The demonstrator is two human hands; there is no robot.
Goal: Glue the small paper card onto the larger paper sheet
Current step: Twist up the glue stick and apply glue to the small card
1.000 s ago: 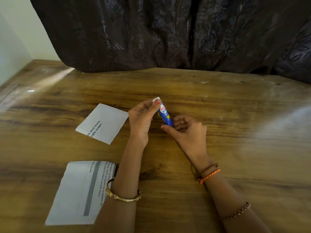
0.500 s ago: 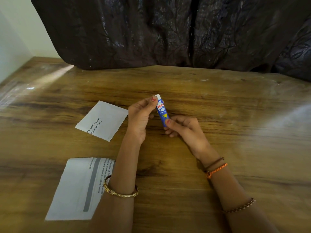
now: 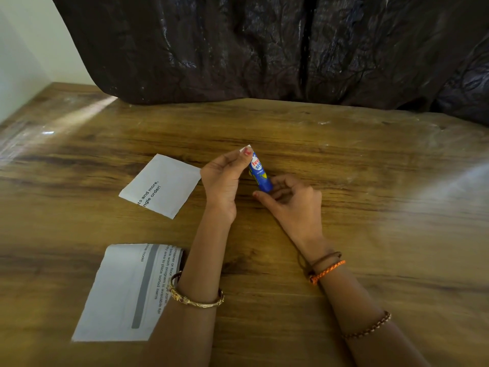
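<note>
**Glue stick gripped at both ends, cap not yet off**

My left hand (image 3: 222,178) pinches the cap; my right hand (image 3: 291,200) has regripped the glue stick (image 3: 260,174) at its base. The card (image 3: 161,185) lies left, the sheet (image 3: 124,292) nearer, both unglued.

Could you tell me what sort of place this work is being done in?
Probably a makeshift indoor craft spot: a wood-grain table against a pale wall, a crinkled dark plastic sheet draped behind it, only printed paper pieces and a glue stick out.
</note>
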